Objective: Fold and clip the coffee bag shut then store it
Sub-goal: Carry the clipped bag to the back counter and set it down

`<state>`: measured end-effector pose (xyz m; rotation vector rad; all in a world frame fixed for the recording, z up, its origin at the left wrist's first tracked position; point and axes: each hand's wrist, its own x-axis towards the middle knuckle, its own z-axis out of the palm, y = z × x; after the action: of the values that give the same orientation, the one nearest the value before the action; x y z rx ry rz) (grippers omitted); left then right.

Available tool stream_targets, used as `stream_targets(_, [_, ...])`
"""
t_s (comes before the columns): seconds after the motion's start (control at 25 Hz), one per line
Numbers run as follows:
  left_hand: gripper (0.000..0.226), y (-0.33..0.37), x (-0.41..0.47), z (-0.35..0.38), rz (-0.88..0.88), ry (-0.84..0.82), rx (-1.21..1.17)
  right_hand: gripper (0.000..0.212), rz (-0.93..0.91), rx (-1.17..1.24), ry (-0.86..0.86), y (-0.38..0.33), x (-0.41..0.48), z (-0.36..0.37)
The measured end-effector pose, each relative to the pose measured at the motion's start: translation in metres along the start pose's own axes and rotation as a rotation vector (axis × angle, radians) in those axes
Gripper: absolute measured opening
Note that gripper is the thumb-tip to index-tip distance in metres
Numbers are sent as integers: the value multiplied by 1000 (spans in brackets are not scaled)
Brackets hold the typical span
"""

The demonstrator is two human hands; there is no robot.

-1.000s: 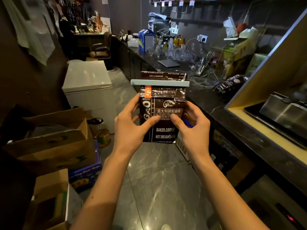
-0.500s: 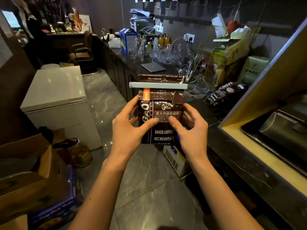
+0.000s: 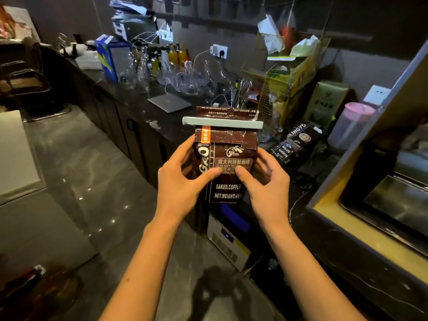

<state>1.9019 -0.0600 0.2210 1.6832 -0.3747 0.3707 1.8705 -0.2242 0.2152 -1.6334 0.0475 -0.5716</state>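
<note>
A dark brown coffee bag [image 3: 228, 191] with white lettering is held upright in the air in front of me, over the edge of the dark counter [image 3: 324, 256]. Its top is folded over, and a long pale green clip [image 3: 222, 122] is clamped across the fold. My left hand [image 3: 183, 184] grips the bag's left side with the thumb on the front. My right hand [image 3: 264, 181] grips the right side the same way, thumbs nearly touching.
A second dark coffee bag [image 3: 295, 141] lies on the counter to the right, next to a pink-lidded jug [image 3: 349, 125]. Glassware [image 3: 185, 75], a laptop [image 3: 170, 102], whisks and an open carton [image 3: 287, 75] crowd the counter behind. A yellow-edged shelf [image 3: 370, 232] stands at right. A white chest freezer [image 3: 14, 154] is at left.
My view has swung right and closer to the counter while both hands keep the clipped bag in the same hold. The boxes on the floor have left the view.
</note>
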Motion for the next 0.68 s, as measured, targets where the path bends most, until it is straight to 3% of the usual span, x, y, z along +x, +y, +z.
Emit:
stream_targets(0.36, [81, -84, 126, 65, -65, -313, -166, 55, 77, -77, 272, 62, 97, 4])
stream_targets(0.68, [94, -175, 211, 172, -299, -542, -215, 61, 196, -20, 433, 153, 180, -32])
